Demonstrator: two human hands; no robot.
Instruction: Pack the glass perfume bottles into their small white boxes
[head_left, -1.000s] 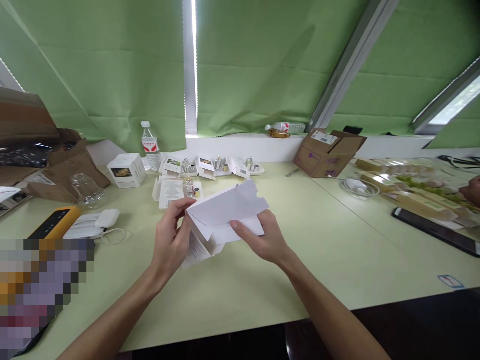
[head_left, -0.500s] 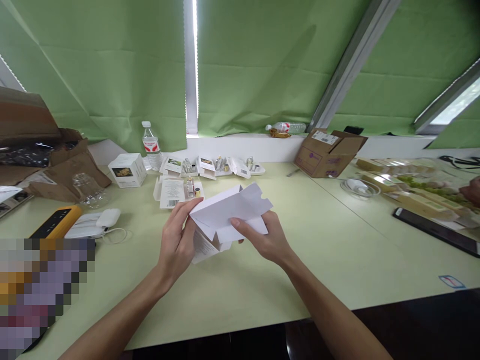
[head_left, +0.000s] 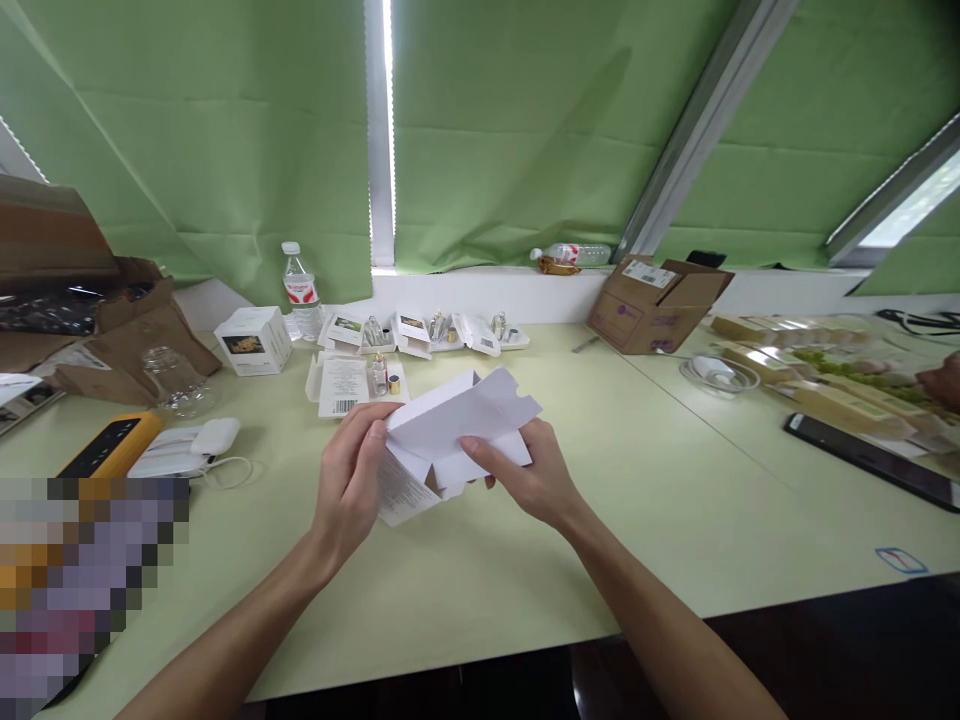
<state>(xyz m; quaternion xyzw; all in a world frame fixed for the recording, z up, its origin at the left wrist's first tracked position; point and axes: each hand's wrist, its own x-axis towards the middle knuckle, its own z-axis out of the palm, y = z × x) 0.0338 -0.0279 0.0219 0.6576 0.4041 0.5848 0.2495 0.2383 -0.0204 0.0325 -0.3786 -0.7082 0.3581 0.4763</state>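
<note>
I hold an unfolded white cardboard carton (head_left: 450, 430) just above the pale green table (head_left: 525, 560), both hands on it. My left hand (head_left: 349, 485) grips its left end, thumb on top, near a printed flap hanging below. My right hand (head_left: 525, 475) pinches the right side, thumb across the front panel. The carton's flaps stick up and to the right, half folded.
Behind the carton lie several small white boxes and little glass bottles (head_left: 379, 375), a water bottle (head_left: 298, 290) and a white cube box (head_left: 253, 340). A yellow device (head_left: 112, 445) and white charger (head_left: 214, 437) sit left. A brown box (head_left: 656, 305), glass dish (head_left: 712, 375) and black phone (head_left: 870, 460) are right.
My left hand slid right along the carton's left end, and the panels folded a little closer together. The right hand barely moved.
</note>
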